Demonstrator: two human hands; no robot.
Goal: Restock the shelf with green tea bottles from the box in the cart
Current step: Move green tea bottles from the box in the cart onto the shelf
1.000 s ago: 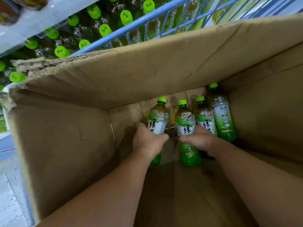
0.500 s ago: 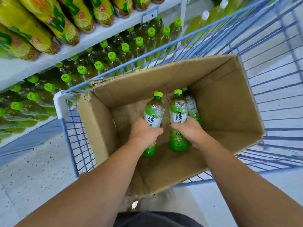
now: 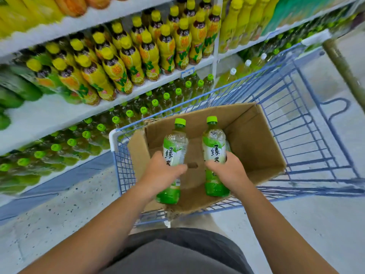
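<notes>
Two green tea bottles lifted clear of the box point(image 3: 254, 147) floor since a second ago, so carry-to-shelf looks next | left hand point(image 3: 162, 173) grasping left bottle point(image 3: 173, 155) mid-body | right hand point(image 3: 227, 169) grasping right bottle point(image 3: 214, 153) | green-cap shelf row point(image 3: 126, 119) up-left of both hands, beyond the cart point(image 3: 308, 123) rim

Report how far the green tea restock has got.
Done: the low shelf row already looks well filled with green-capped bottles. In hand: the left hand and right hand each hold a green tea bottle over the box. Left: shelving both; any remaining stock is hidden.
</notes>
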